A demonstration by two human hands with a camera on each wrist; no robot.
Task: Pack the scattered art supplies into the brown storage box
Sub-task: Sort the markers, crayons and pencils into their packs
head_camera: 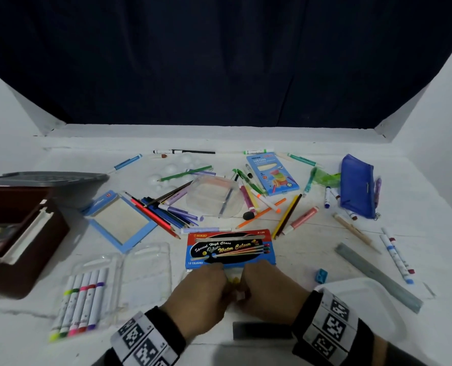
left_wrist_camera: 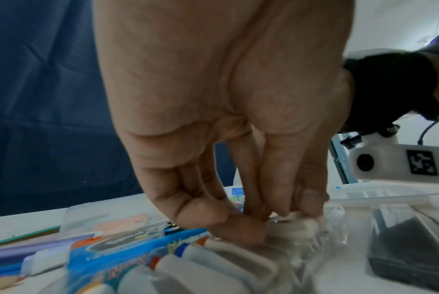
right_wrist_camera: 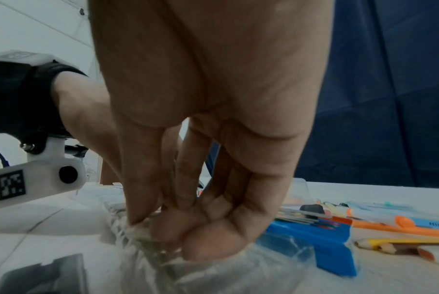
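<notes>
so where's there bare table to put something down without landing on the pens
Bare table lies between the water colour box and the grey ruler, broken only by the blue sharpener. Another free strip runs along the far left, behind the brown storage box. The middle, around the clear tub, is crowded with pencils and markers.

We cannot tell what lies in the crinkled clear plastic (right_wrist_camera: 213,264) under the left hand (head_camera: 201,291) and right hand (head_camera: 268,289); their fingertips cover it. The brown storage box (head_camera: 21,233) is cut off at the left edge, and its contents are too dim to name.
</notes>
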